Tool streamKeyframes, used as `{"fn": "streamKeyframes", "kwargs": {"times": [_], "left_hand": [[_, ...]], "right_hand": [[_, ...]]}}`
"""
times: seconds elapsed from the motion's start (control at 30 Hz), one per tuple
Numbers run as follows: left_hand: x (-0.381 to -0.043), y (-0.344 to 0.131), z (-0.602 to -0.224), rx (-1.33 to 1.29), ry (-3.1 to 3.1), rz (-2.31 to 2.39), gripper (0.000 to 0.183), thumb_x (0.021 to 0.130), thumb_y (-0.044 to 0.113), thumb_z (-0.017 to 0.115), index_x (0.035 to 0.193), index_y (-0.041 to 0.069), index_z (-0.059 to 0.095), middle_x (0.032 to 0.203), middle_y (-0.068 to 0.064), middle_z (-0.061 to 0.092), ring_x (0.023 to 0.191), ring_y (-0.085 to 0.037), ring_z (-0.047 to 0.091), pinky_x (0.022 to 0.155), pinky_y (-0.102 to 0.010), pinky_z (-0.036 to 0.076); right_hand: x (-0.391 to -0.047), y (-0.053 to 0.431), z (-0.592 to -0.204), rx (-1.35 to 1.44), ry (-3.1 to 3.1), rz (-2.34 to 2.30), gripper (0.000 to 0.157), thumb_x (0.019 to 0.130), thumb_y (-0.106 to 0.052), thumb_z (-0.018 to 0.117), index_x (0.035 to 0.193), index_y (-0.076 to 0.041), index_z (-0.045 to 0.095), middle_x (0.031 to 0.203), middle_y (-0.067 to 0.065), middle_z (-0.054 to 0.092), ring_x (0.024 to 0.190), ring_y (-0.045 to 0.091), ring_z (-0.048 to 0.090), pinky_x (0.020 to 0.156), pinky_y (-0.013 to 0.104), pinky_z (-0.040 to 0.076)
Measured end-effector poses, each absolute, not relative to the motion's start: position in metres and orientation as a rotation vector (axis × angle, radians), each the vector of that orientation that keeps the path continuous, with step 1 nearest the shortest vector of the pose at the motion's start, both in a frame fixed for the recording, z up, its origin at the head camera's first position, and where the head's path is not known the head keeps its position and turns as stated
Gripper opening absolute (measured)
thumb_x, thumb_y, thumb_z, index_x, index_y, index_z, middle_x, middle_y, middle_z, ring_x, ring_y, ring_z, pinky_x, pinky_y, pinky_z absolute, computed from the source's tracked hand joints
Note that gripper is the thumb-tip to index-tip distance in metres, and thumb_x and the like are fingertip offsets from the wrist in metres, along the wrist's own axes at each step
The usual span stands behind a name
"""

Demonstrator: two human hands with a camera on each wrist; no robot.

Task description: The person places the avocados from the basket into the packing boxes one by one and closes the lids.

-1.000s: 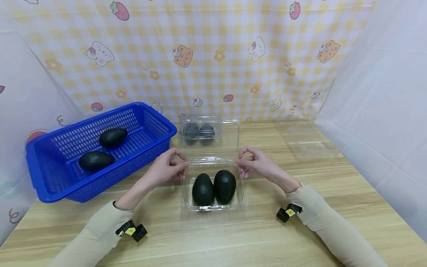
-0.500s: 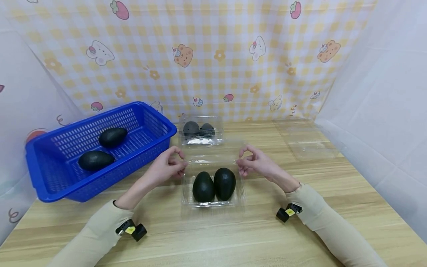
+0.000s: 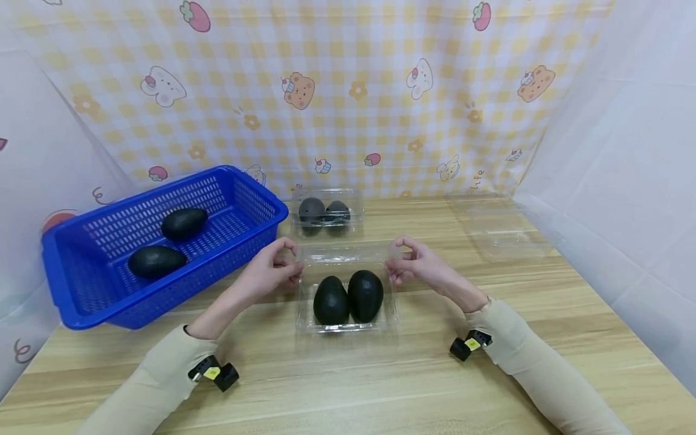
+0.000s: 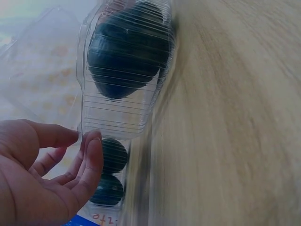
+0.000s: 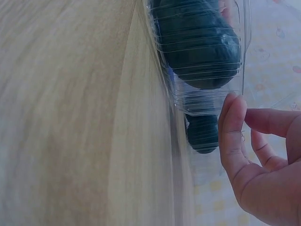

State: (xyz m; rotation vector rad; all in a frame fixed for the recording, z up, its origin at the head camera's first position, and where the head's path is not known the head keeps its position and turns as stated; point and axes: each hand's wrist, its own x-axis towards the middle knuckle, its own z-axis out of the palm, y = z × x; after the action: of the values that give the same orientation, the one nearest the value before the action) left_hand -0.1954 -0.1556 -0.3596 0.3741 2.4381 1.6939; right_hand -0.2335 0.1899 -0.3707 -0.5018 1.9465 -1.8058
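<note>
A clear plastic clamshell box (image 3: 348, 328) sits before me with two dark green avocados (image 3: 331, 301) side by side in its base. Its transparent lid (image 3: 348, 252) is raised at the far side, strongly foreshortened in the head view. My left hand (image 3: 270, 266) pinches the rim at the far left corner between thumb and fingertips. At the far right corner, my right hand (image 3: 417, 264) pinches the rim the same way. Both wrist views show the ribbed box wall with an avocado (image 4: 129, 52) behind it, and another avocado (image 5: 200, 47) on the right side.
A blue slotted basket (image 3: 163, 308) at the left holds two more avocados (image 3: 185, 224). Behind the box stands another clear container (image 3: 356, 196) with two dark avocados inside. Clear plastic packaging (image 3: 505, 226) lies at the back right, by the patterned curtain (image 3: 348, 121).
The lid has swung up from lying back over the rear container to standing more upright. The box and its avocados have shifted slightly away from me; both hands have stayed almost in place.
</note>
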Motion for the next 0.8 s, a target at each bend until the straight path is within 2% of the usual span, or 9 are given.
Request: {"fn": "streamKeyframes", "kwargs": {"times": [0.23, 0.5, 0.67, 0.8], "left_hand": [[-0.194, -0.1576, -0.3595, 0.37, 2.427, 1.697, 0.02, 0.097, -0.007, 0.055, 0.115, -0.001, 0.05, 0.09, -0.019, 0.068, 0.079, -0.025, 0.068, 0.077, -0.044, 0.06], [-0.1935, -0.1608, -0.3602, 0.37, 2.418, 1.663, 0.02, 0.098, -0.004, 0.054, 0.118, -0.001, 0.051, 0.093, -0.015, 0.068, 0.083, -0.026, 0.069, 0.082, -0.047, 0.059], [-0.1926, -0.1607, -0.359, 0.322, 2.413, 1.666, 0.017, 0.102, 0.002, 0.052, 0.118, -0.004, 0.053, 0.095, -0.015, 0.066, 0.084, -0.022, 0.066, 0.082, -0.043, 0.058], [-0.1924, -0.1598, -0.3589, 0.25, 2.36, 1.706, 0.021, 0.106, 0.007, 0.047, 0.119, -0.007, 0.053, 0.102, -0.016, 0.063, 0.086, -0.02, 0.062, 0.081, -0.034, 0.057]], "right_hand": [[-0.2338, 0.1908, -0.3713, -0.474, 1.968, -1.792, 0.017, 0.1, 0.005, 0.053, 0.114, -0.003, 0.047, 0.091, 0.015, 0.066, 0.077, 0.019, 0.066, 0.07, 0.028, 0.057], [-0.2344, 0.1911, -0.3729, -0.462, 2.002, -1.764, 0.018, 0.099, 0.003, 0.056, 0.115, -0.003, 0.049, 0.091, 0.012, 0.065, 0.076, 0.019, 0.067, 0.074, 0.031, 0.057], [-0.2344, 0.1908, -0.3724, -0.451, 2.04, -1.752, 0.013, 0.1, -0.001, 0.051, 0.113, 0.0, 0.05, 0.088, 0.008, 0.061, 0.078, 0.017, 0.063, 0.073, 0.029, 0.055], [-0.2337, 0.1901, -0.3722, -0.406, 2.009, -1.791, 0.01, 0.101, -0.002, 0.048, 0.109, 0.001, 0.052, 0.088, 0.005, 0.054, 0.075, 0.013, 0.057, 0.069, 0.025, 0.052]]}}
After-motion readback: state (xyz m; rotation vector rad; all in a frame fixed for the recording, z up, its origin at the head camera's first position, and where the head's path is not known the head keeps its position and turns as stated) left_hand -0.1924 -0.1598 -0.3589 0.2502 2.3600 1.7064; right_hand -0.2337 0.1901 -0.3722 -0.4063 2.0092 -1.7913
